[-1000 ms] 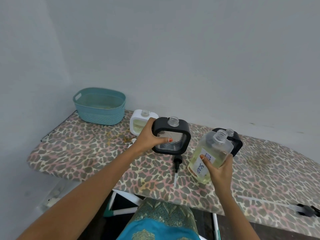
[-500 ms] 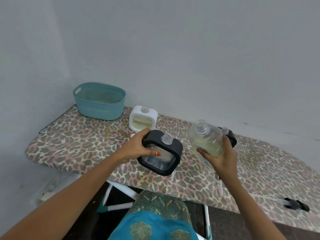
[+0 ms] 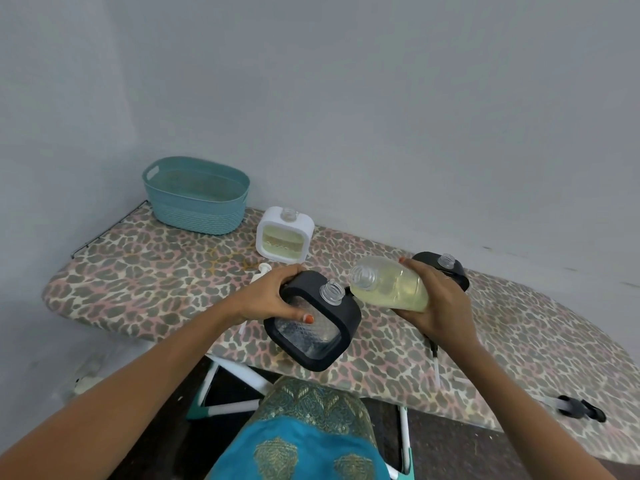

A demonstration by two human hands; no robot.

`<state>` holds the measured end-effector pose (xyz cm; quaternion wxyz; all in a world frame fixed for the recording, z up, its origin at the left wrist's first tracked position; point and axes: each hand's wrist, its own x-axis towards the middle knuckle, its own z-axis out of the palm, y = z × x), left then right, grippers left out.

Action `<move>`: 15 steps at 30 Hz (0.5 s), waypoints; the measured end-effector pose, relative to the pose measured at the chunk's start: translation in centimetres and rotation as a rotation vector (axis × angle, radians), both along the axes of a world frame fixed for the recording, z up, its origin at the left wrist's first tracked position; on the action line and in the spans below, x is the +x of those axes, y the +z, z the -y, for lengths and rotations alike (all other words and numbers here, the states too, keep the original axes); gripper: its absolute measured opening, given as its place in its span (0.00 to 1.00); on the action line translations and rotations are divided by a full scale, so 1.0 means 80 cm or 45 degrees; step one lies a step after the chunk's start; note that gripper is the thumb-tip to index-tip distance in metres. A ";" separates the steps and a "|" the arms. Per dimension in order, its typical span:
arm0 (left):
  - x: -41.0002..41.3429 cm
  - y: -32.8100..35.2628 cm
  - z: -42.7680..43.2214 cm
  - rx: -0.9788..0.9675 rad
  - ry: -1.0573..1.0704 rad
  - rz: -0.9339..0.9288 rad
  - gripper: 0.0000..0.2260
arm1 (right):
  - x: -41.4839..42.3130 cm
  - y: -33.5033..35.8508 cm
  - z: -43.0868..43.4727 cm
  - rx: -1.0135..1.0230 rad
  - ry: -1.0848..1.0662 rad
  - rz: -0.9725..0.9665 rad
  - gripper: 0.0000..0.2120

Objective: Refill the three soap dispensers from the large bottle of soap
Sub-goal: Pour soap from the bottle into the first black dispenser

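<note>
Leopard-print ironing board [image 3: 138, 271]; teal basket [image 3: 194, 213]; white dispenser [image 3: 284, 216]; black-framed dispenser [image 3: 348, 315]; pale yellow soap [image 3: 398, 296] in clear large bottle [image 3: 367, 277].

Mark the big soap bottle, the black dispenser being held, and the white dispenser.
soap bottle [image 3: 388, 287]: head view, middle of its clear side.
held black dispenser [image 3: 311, 341]: head view, clear front window.
white dispenser [image 3: 284, 239]: head view, front window showing soap.

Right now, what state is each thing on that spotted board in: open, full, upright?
Black-framed square dispenser: uncapped, tilted, held aloft, looks nearly empty.
Large clear soap bottle: uncapped, tipped sideways, yellowish soap inside, no stream visible.
White-framed square dispenser: uncapped, upright, partly filled.
Second black-framed dispenser: uncapped, upright, mostly hidden.
Teal plastic basket: upright.
</note>
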<state>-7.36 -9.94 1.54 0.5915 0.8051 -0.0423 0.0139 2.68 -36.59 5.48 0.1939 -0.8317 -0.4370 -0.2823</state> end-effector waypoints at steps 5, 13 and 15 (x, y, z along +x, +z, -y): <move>-0.001 -0.005 0.000 0.005 -0.033 -0.040 0.21 | 0.003 0.003 -0.001 -0.091 0.045 0.091 0.31; 0.001 -0.006 0.001 -0.008 -0.038 -0.050 0.20 | 0.008 0.010 -0.002 -0.205 0.053 0.154 0.30; 0.001 -0.007 0.002 -0.010 -0.039 -0.048 0.20 | 0.009 0.012 -0.003 -0.221 0.040 0.167 0.31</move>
